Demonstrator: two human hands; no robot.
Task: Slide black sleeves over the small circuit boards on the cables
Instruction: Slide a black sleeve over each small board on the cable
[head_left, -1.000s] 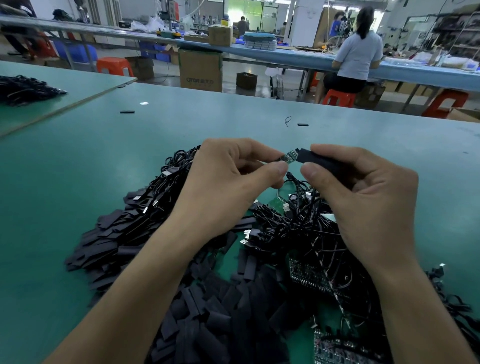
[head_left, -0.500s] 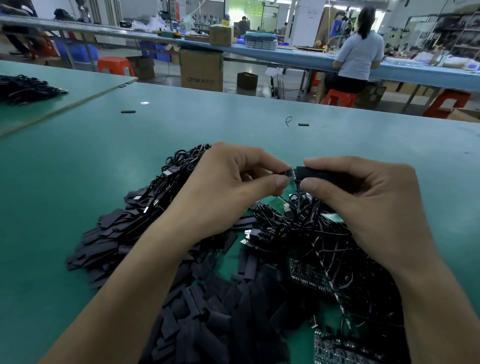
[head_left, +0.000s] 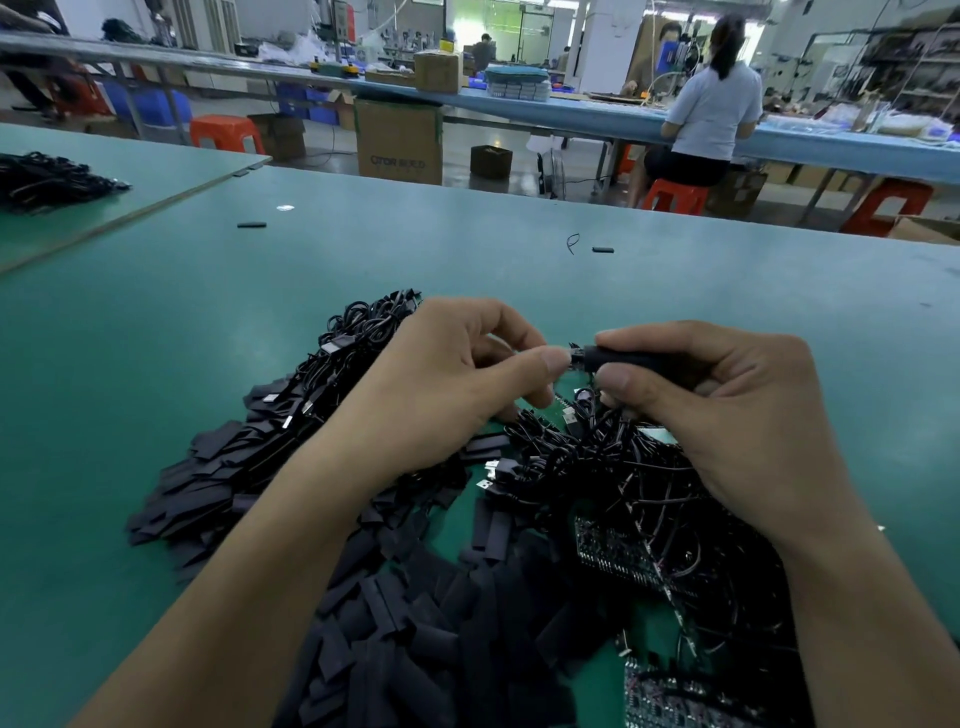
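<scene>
The big green table (head_left: 156, 364) fills most of the view. Far behind it, a person sits at another long bench (head_left: 571, 111) with their back turned.

On the table close to the person lie two big heaps. A pile of flat black sleeves (head_left: 415, 597) spreads out under the left arm and toward the bottom. A tangle of black cables (head_left: 597, 467) with small green circuit boards sits under the right hand. More cables (head_left: 353, 332) lie behind the left hand. Two stray black bits (head_left: 251, 225) rest far off on the bare table, out of the way.

Both hands are held up just above the heaps, and they almost touch in the middle. The right hand (head_left: 727, 415) has its fingers pinched around one black sleeve (head_left: 628, 358). The sleeve lies sideways, with its long side running left to right. Its open mouth points left, at the other hand.

The left hand (head_left: 447, 379) has its thumb and finger pinched together at that mouth. They seem to hold the small board (head_left: 574, 354), but only a tiny dark tip peeks out, so most of it looks to be inside the sleeve already.

The next push likely goes along that sideways line, with the sleeve going left over the board. Nothing sits between the two hands. The loose cables hanging just below could snag.
</scene>
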